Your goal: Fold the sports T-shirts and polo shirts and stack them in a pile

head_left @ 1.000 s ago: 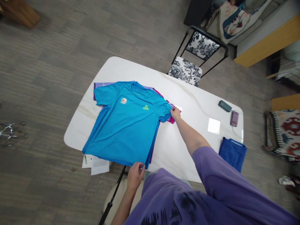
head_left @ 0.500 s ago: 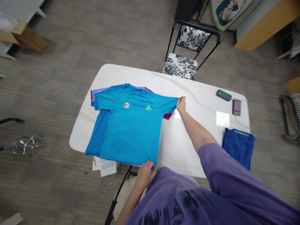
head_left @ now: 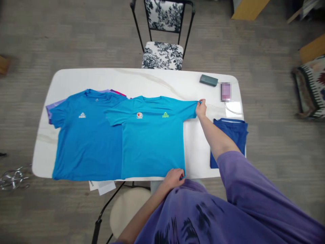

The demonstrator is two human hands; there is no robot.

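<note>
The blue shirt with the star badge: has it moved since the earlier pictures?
Yes, the star-badge shirt has shifted right along the white table, toward the folded blue garment.

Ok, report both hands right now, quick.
Left hand: closed, holding the light blue shirt at its lower corner.
Right hand: closed, holding that shirt's sleeve at its end.

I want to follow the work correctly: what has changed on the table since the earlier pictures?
The lighter blue shirt has moved to the person's right, uncovering much of the darker blue shirt beneath. The right hand still grips the lighter shirt's sleeve, and the left hand holds its lower corner. The folded blue cloth and dark green case stayed in place.
</note>
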